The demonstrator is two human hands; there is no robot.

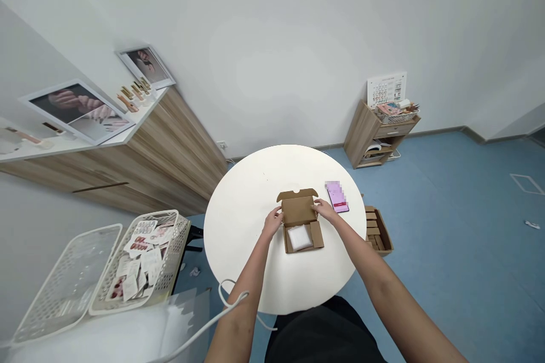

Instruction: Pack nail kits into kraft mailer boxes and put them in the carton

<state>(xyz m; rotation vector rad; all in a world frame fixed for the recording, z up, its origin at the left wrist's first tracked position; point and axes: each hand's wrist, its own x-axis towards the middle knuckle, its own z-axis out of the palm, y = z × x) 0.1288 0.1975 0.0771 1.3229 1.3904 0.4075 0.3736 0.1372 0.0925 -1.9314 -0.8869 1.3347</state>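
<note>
A small brown cardboard box (298,211) stands on the round white table (238,204) with its lid raised. Inside its base lies a white wrapped packet (300,237), next to a folded side flap. My left hand (273,221) holds the left edge of the lid, fingers bent around it. On the opposite edge, my right hand (325,209) pinches the lid's side flap. Parts of the fingertips are hidden behind the cardboard. A phone (338,197) with a pink screen, partly blurred out, lies just beyond my right hand.
A carton of folded boxes (378,232) sits on the floor to the right. White baskets (96,295) on the left hold printed cards and packets. A white cable (204,326) loops near my left forearm. Cabinets (170,147) line the left wall.
</note>
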